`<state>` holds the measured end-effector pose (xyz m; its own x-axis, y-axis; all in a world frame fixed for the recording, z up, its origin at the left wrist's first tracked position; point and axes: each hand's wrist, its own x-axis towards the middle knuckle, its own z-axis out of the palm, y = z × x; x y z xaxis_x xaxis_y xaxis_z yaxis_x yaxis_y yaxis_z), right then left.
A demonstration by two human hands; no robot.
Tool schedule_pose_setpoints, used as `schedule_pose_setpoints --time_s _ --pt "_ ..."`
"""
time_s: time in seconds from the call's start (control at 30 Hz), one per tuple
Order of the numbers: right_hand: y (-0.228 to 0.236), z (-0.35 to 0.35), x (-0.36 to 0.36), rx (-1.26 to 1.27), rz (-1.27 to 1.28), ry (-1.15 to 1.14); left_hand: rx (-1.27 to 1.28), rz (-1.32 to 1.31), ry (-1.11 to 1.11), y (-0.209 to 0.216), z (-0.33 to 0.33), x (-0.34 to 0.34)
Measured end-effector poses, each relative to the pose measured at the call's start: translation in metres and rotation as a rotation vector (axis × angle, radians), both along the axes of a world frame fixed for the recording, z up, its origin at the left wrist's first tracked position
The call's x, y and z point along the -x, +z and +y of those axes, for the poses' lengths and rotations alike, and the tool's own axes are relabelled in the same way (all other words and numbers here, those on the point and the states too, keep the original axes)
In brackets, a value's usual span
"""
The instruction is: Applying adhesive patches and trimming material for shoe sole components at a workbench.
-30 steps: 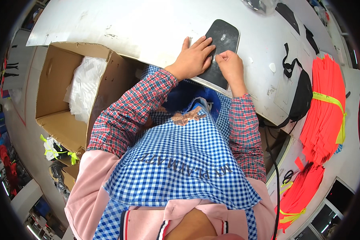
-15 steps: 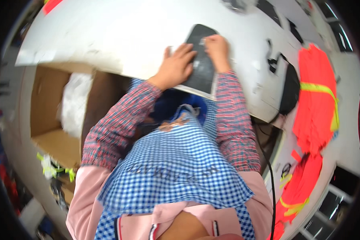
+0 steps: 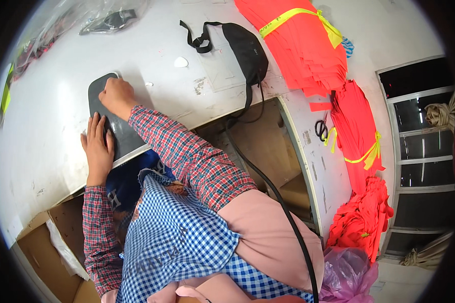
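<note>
A dark grey, flat board [image 3: 122, 134] with a rounded far end lies on the white table, reaching the front edge. My left hand [image 3: 98, 147] rests flat along its left side with the fingers stretched out. On the board's far part is my right hand [image 3: 117, 97], its fingers curled and closed. Whatever they may hold is hidden beneath them. A small white piece [image 3: 149, 84] and a larger white, chalk-like piece [image 3: 181, 62] lie on the table to the right of this hand.
Further right sits a black pouch [image 3: 245, 53] with a strap, near a clear sheet [image 3: 215, 70]. Beyond are tied stacks of orange-red fabric [image 3: 306, 48] and black scissors [image 3: 321, 130]. A black cable [image 3: 273, 187] crosses my right side. A cardboard box [image 3: 43, 255] stands lower left.
My view has swung to the right, so the board and hands appear further left. Both hands stay on the board, the right one at its far part.
</note>
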<state>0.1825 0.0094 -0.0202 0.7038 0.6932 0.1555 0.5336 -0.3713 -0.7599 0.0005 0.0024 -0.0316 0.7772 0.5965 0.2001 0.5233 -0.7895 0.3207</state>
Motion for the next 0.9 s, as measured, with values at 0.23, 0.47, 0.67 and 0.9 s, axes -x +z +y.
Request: schedule_pose_setpoints --time_s 0.23,0.47,0.67,0.9 --pt "-0.002 0.001 -0.008 0.056 0.013 0.08 -0.023 0.009 -0.011 -0.002 0.001 0.0" --pt "-0.001 -0.002 -0.001 0.032 -0.059 0.077 -0.029 0.018 -0.007 -0.004 0.002 0.0" --pt "0.008 -0.036 -0.005 -0.192 0.04 0.019 -0.028 0.013 -0.001 -0.003 0.002 0.0" --pt "-0.008 -0.064 0.016 -0.223 -0.15 -0.011 -0.008 -0.005 -0.007 -0.006 0.003 0.0"
